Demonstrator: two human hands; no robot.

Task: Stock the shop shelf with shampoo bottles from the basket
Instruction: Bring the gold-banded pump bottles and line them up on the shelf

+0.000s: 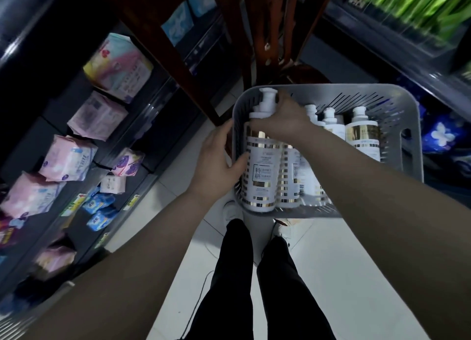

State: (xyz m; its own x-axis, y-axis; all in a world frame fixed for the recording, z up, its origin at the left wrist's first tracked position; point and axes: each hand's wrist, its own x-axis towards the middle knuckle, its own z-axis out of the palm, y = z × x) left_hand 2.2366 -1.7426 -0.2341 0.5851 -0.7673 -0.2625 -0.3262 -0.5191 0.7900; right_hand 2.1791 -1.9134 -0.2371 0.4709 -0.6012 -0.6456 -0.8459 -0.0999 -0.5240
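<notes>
A grey slotted basket point(397, 102) sits ahead of me at mid-right and holds several white shampoo bottles with gold bands. My right hand point(285, 117) reaches across and grips the neck of the leftmost bottle point(260, 171), just below its white pump. My left hand point(216, 158) is at the basket's left wall, thumb against the same bottle's side and fingers curled round the rim. More bottles point(362, 133) stand upright further right in the basket.
A dark shelf unit point(142, 176) on the left carries pink and blue soft packs point(68, 158). Brown wooden chair legs point(270, 33) stand behind the basket. Another shelf with green and blue goods point(413, 10) is on the right. White tiled floor and my legs are below.
</notes>
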